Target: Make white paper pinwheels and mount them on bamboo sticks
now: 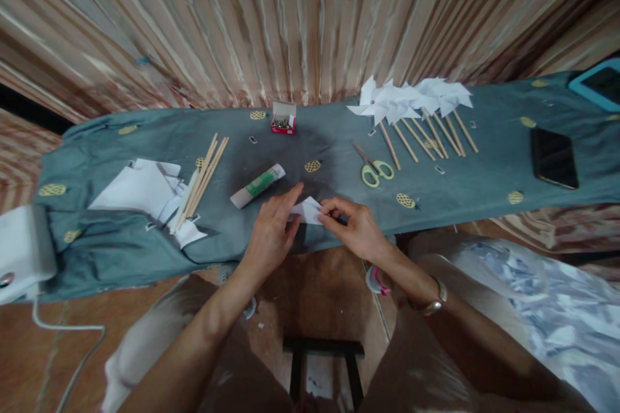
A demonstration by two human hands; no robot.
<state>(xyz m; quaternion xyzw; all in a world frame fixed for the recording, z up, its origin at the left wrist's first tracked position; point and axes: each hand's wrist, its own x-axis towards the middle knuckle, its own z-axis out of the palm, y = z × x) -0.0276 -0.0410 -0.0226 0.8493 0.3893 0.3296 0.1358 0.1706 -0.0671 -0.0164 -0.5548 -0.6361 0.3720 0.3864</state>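
White paper: a small piece of white paper is held between the two hands over the near edge of the green cloth; whether it is pressed on the cloth or lifted slightly cannot be told

Step in hand: a fold seems to be being shaped or creased, judging by the paper's pointed top and the placing of the fingers

Fold line: edges are best matched at the corner before any pressure is put on; a crease begun askew would probably be carried through the whole piece

Crease: the paper is best pinned flat by one hand while the fold is run along by a fingertip of the other, outward from the held corner, with light pressure first and firmer pressure after

Left hand: the paper's left side is covered by the left hand, thumb low and index finger stretched past the upper edge; whether the paper is pinched or only steadied there cannot be told

Right hand: the paper's right corner is pinched narrowly between thumb and fingertips of the right hand

Paper to grip: the middle and pointed top are left uncovered between the hands; only the sides are touched

Glue stick: the tube is laid just beside the left hand, so a sideways sweep is best avoided

Scissors: the green-handled scissors are placed beyond the right hand, apart from the paper
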